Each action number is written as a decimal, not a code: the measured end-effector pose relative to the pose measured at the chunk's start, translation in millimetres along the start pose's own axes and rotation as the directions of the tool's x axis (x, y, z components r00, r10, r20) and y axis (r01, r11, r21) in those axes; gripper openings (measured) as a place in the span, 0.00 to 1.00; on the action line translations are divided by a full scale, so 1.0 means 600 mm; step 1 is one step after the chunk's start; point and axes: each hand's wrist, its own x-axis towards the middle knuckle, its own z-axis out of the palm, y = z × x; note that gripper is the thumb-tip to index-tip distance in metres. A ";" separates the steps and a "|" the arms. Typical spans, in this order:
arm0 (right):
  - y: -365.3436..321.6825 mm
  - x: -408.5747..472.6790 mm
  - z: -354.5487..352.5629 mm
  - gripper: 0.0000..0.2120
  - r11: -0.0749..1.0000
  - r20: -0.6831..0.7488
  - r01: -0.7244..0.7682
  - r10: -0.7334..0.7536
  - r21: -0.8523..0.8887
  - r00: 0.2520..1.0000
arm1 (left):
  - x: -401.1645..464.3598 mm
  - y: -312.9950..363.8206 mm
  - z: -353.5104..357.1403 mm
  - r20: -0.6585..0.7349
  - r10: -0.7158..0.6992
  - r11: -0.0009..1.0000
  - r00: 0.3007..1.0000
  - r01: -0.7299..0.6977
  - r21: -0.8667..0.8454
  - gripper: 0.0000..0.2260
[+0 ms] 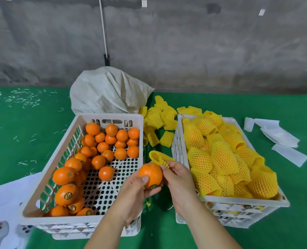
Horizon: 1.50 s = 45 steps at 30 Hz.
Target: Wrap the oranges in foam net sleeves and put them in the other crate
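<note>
- The left hand grips a bare orange from below and the side, thumb curled over its front, in the gap between the two crates.
- The right hand pinches a yellow foam net sleeve by one end; the sleeve's open mouth points up and left, just above the orange and touching its top right.
- The held orange sits directly between the two hands, the right fingertips right against it.
- The left crate holds loose unwrapped oranges, mostly along its far and left sides.
- The right crate is heaped with sleeved oranges.
- Spare empty sleeves lie on the green surface behind the gap, beside a white woven sack.
- White sheets lie right of the full crate.
</note>
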 end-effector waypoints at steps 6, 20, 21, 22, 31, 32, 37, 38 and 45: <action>0.008 -0.010 -0.008 0.03 0.972 -0.075 0.173 -0.187 -0.162 0.980 | -0.003 -0.004 -0.006 0.079 -0.018 0.999 0.997 0.022 -0.049 0.40; 0.013 -0.044 -0.014 0.15 0.871 0.059 0.402 -0.402 -0.284 0.914 | -0.003 -0.027 0.011 -0.129 0.205 0.979 0.970 -0.201 0.045 0.24; 0.014 -0.049 -0.012 0.15 0.842 0.086 0.442 -0.438 -0.309 0.895 | -0.005 -0.027 0.012 -0.138 0.225 0.974 0.965 -0.220 0.055 0.24; 0.015 -0.057 -0.008 0.14 0.806 0.125 0.491 -0.478 -0.331 0.870 | -0.005 -0.028 0.010 -0.143 0.241 0.970 0.960 -0.233 0.070 0.27; -0.032 -0.038 -0.009 0.12 0.558 0.246 0.585 -0.565 -0.589 0.787 | 0.004 -0.043 -0.005 0.025 0.288 0.916 0.957 -0.283 0.284 0.30; -0.037 -0.038 -0.011 0.12 0.523 0.260 0.592 -0.574 -0.614 0.776 | 0.003 -0.043 -0.001 -0.010 0.325 0.904 0.946 -0.307 0.297 0.28; -0.039 -0.066 -0.001 0.13 0.253 0.496 0.743 -0.607 -0.620 0.621 | 0.003 -0.043 0.004 -0.176 0.498 0.819 0.849 -0.393 0.418 0.23; -0.039 -0.065 0.000 0.14 0.232 0.524 0.764 -0.607 -0.602 0.597 | 0.003 -0.042 0.003 -0.204 0.505 0.821 0.839 -0.394 0.413 0.24; -0.037 -0.032 -0.022 0.17 0.373 0.395 0.700 -0.623 -0.608 0.675 | 0.004 -0.036 0.000 0.087 0.361 0.860 0.928 -0.368 0.354 0.33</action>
